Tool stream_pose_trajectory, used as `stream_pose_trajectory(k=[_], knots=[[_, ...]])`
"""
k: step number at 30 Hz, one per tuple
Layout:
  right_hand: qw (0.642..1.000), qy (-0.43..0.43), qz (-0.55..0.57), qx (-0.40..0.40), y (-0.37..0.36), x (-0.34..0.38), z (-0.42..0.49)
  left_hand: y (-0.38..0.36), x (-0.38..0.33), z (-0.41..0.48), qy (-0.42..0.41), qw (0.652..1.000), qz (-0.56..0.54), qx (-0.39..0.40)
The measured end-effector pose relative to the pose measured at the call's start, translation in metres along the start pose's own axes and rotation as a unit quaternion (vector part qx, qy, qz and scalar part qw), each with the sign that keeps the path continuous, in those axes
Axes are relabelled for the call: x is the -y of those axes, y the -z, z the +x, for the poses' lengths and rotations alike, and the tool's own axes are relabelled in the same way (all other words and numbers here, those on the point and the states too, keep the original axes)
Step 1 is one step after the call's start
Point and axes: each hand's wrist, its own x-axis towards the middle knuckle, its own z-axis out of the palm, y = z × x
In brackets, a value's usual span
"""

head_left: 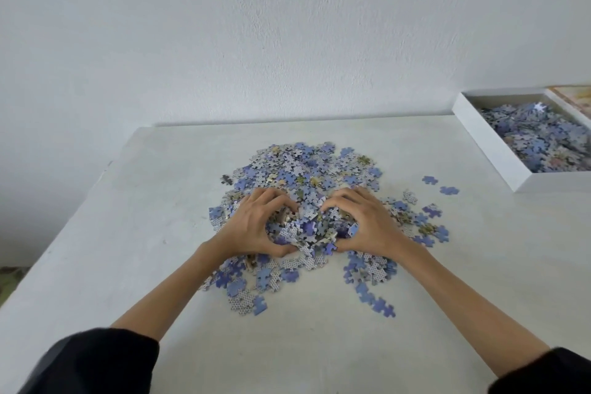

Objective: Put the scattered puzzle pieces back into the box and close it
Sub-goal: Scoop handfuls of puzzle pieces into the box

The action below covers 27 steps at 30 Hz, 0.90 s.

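Puzzle pieces (307, 169) lie in a loose heap at the middle of the white table (128, 201), and I see both hands sunk into its near half. The left hand (256, 224) and the right hand (364, 224) face each other, fingers curled inward, cupped around a raised mound of pieces (310, 230) pressed between them; the fingertips are close together but not quite meeting. More pieces spread flat on the table in front of and behind the hands, and two blue strays (439, 185) sit apart to the right. The open white box (486, 141), already partly filled, rests at the far right corner, well apart from the heap, its long side running diagonally away from me. Nothing lies between heap and box except those strays.
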Motion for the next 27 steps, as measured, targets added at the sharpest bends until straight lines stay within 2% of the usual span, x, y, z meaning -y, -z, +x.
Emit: stream_pose_trajectory(k=[4,7,11,14,23,27], knots=[[0.997,0.001,0.045,-0.058,-0.001,0.002,0.004,0.0,-0.003,0.004,-0.033,0.999,0.011,-0.035],[0.993,-0.011,0.092,-0.068,-0.001,0.001,0.007,0.003,-0.006,0.009,-0.041,0.998,-0.003,-0.053],[0.977,-0.041,0.196,-0.078,0.002,-0.004,0.011,0.006,-0.012,0.019,0.012,0.993,-0.103,-0.059],[0.965,-0.079,0.239,-0.077,0.013,-0.006,0.015,0.011,-0.012,0.028,0.053,0.977,-0.197,-0.067],[0.951,-0.096,0.273,-0.108,0.037,-0.009,0.025,0.042,-0.017,0.041,0.009,0.958,-0.284,0.025],[0.954,-0.08,0.269,-0.107,0.046,-0.01,0.027,0.046,-0.025,0.043,0.017,0.956,-0.294,-0.003]])
